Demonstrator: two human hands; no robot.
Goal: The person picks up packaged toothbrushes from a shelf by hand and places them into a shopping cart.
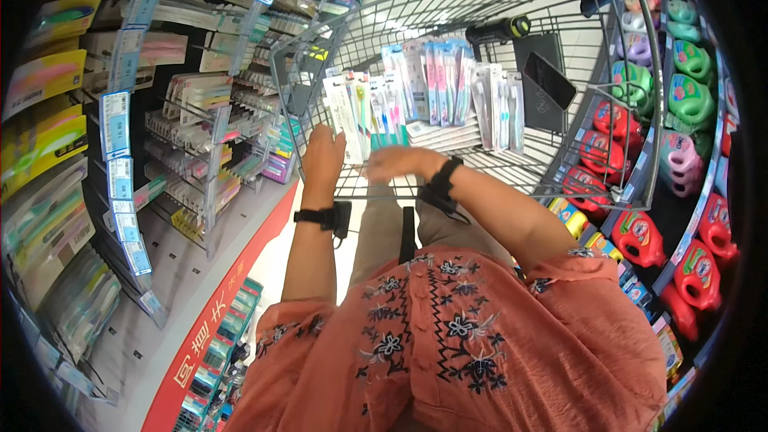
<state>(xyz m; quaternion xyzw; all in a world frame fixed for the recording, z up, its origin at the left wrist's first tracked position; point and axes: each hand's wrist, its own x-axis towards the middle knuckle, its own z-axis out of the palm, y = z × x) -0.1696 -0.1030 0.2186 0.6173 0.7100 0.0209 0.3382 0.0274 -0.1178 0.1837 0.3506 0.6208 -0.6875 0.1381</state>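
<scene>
A grey wire shopping cart [560,0] stands in front of me, filled with several packs of toothbrushes [432,80] standing in rows. My left hand [322,158] reaches into the near left part of the cart and grips a toothbrush pack [346,116] in white card. My right hand [400,162] hovers flat over the near edge of the cart, beside the left hand, fingers together; I cannot tell if it holds anything. Both wrists wear black bands.
Shelves with hanging toothbrush packs [200,104] and price tags line the left. Coloured detergent bottles [688,104] fill the shelves at the right. A black handheld scanner [496,30] and dark flat items [544,80] lie in the cart's far right. A red shelf base [232,288] runs below left.
</scene>
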